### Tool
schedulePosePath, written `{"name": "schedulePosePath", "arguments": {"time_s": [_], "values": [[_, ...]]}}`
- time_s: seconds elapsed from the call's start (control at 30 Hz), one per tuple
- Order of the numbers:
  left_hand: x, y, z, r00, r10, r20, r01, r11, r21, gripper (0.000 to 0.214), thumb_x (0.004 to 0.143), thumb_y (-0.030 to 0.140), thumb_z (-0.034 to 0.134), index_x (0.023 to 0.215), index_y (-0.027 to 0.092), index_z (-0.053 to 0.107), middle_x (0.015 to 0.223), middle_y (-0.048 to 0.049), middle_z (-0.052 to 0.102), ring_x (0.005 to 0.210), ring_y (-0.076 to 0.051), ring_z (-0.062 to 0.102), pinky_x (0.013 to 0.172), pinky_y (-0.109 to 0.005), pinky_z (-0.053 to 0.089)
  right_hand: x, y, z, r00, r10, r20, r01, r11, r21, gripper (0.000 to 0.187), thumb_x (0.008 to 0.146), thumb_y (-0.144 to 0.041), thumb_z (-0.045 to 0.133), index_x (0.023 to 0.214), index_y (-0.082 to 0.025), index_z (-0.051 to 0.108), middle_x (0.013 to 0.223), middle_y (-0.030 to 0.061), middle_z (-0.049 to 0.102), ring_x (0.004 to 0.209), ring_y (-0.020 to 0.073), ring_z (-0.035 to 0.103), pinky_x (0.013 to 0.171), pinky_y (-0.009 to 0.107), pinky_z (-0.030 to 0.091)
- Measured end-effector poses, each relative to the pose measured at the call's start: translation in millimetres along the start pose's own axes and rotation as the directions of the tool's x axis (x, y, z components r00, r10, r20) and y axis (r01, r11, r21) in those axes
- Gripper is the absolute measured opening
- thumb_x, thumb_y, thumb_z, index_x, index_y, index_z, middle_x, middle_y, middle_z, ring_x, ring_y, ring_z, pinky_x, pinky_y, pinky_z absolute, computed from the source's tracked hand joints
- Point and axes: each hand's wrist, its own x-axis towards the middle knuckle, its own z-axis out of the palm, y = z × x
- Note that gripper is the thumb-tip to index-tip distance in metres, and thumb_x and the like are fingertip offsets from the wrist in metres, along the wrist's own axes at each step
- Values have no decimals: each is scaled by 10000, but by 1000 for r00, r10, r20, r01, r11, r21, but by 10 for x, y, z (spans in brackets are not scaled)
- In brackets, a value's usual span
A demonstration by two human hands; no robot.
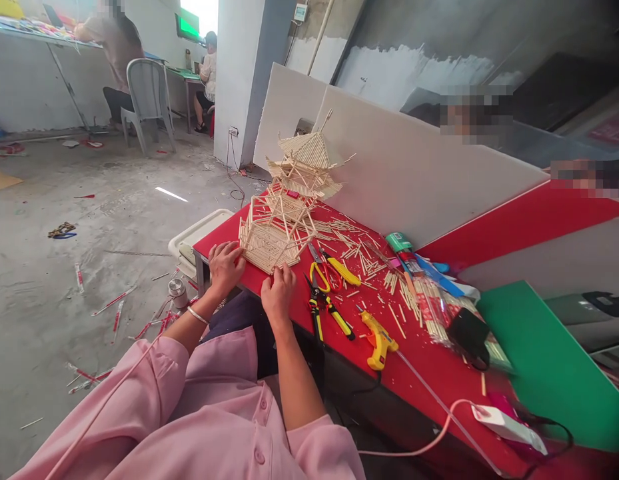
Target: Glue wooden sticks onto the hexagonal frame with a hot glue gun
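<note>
A tiered pagoda model built of thin wooden sticks (284, 207) stands on the near left end of a red table (434, 373). My left hand (225, 265) rests against the model's lower left base, fingers curled on its edge. My right hand (278, 291) is at the base's front edge, fingers pinched together on a stick there. Both arms wear pink sleeves, and a bangle circles my left wrist.
Loose sticks (359, 250) litter the table beside yellow-handled pliers and cutters (329, 293), a yellow glue gun (379, 340), a stick packet (434, 307) and a green board (549, 367). White panels (414, 173) stand behind. Two people sit at far desks by a grey chair (148, 93).
</note>
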Motion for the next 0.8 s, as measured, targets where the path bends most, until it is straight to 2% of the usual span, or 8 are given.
{"name": "schedulePosePath", "arguments": {"time_s": [0.17, 0.3, 0.43, 0.6, 0.8], "values": [[-43, -15, -52, 999, 49, 19, -49, 999, -12, 232, 832, 211, 571, 911, 299, 770, 1211, -7, 720, 1188, -276, 592, 1113, -493, 342, 17, 50, -16, 999, 7, -39, -9, 998, -63, 391, 838, -141, 474, 1179, -83, 656, 1373, 234, 547, 1273, 318, 470, 1103, 503, 365], [-35, -24, -65, 996, 80, 29, -80, 997, 11, 233, 835, 221, 579, 948, 289, 770, 1241, -22, 707, 1180, -281, 586, 1074, -481, 374, 36, 133, 24, 998, 23, -62, -25, 999, -43, 405, 828, -131, 474, 1194, -100, 643, 1342, 218, 570, 1260, 301, 499, 1086, 493, 387], [-41, -18, -54, 992, 121, 44, -123, 991, 52, 226, 849, 246, 589, 973, 294, 771, 1254, -29, 700, 1181, -288, 579, 1090, -499, 346, 29, 157, 47, 998, 31, -57, -33, 999, -31, 398, 827, -135, 480, 1186, -117, 652, 1338, 204, 576, 1256, 302, 505, 1089, 501, 383], [-91, -39, -50, 990, 135, 51, -137, 990, 31, 208, 862, 288, 596, 954, 312, 781, 1265, -16, 690, 1196, -278, 572, 1089, -480, 355, 8, 125, 42, 996, 44, -79, -45, 999, -8, 422, 827, -129, 462, 1212, -88, 630, 1361, 221, 559, 1265, 300, 499, 1100, 495, 375], [-134, -46, -16, 992, 105, 74, -108, 994, 33, 243, 853, 306, 601, 1041, 303, 754, 1349, -24, 645, 1235, -292, 548, 1078, -475, 360, 8, 130, 48, 986, 100, -131, -93, 994, 53, 456, 811, -139, 459, 1235, -58, 605, 1348, 230, 571, 1263, 300, 505, 1110, 483, 375]]}}
